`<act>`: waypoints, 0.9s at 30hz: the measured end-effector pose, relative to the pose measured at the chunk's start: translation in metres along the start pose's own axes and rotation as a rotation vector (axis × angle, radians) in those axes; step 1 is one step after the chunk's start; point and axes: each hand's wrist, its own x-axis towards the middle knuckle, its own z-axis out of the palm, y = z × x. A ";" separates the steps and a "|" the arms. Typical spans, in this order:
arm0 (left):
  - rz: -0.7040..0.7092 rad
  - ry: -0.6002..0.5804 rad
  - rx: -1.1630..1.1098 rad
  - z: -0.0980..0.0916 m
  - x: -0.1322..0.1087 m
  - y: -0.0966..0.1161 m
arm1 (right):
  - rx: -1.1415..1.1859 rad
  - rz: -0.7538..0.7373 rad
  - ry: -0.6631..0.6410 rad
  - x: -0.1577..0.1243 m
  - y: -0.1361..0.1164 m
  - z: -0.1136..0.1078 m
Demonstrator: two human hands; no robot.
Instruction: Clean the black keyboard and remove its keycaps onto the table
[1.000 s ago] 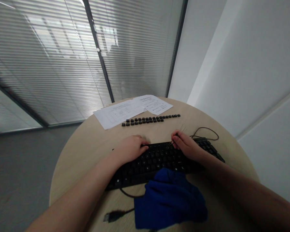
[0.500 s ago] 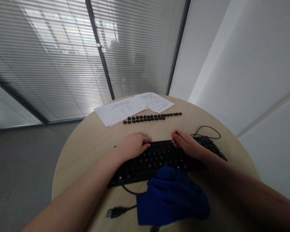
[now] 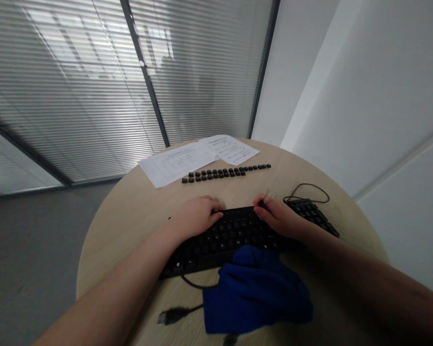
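Observation:
A black keyboard (image 3: 226,235) lies on the round table before me, its front partly hidden by a blue cloth (image 3: 256,293). My left hand (image 3: 200,215) grips the keyboard's far edge, thumb on top and fingers behind. Over the keyboard's far right part, my right hand (image 3: 276,214) is closed on what looks like a wire keycap puller (image 3: 269,194), with thin wires sticking up. A small dark piece (image 3: 262,204) shows at its fingertips; I cannot tell whether it is a keycap or the puller's handle. Beyond the hands, black keycaps (image 3: 215,176) lie in two rows.
Printed paper sheets (image 3: 180,161) lie at the table's far side. A thin black cable (image 3: 312,184) loops at the right beyond the keyboard. Near me, a USB plug (image 3: 171,316) lies beside the cloth. Glass panels with blinds (image 3: 202,96) stand behind the table (image 3: 108,250).
My right hand's fingertips have lifted slightly off the keys, and the dark piece at them shows more plainly. My left hand keeps its hold on the keyboard. The view has shifted slightly.

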 end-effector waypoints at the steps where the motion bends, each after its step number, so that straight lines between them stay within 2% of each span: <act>1: 0.005 0.004 -0.004 0.001 0.000 -0.001 | 0.002 0.003 -0.001 0.000 0.000 0.000; 10: -0.002 -0.007 -0.003 0.000 0.000 0.000 | -0.021 -0.024 -0.012 0.001 0.000 0.001; 19: -0.011 -0.003 -0.019 -0.001 0.001 -0.002 | 0.031 -0.026 0.106 -0.005 0.009 0.008; 25: 0.005 0.007 -0.029 0.000 0.001 -0.003 | 0.049 -0.039 0.116 -0.007 0.009 0.008; 27: 0.007 0.006 -0.033 0.000 0.001 -0.003 | 0.128 -0.029 0.153 -0.007 0.011 0.011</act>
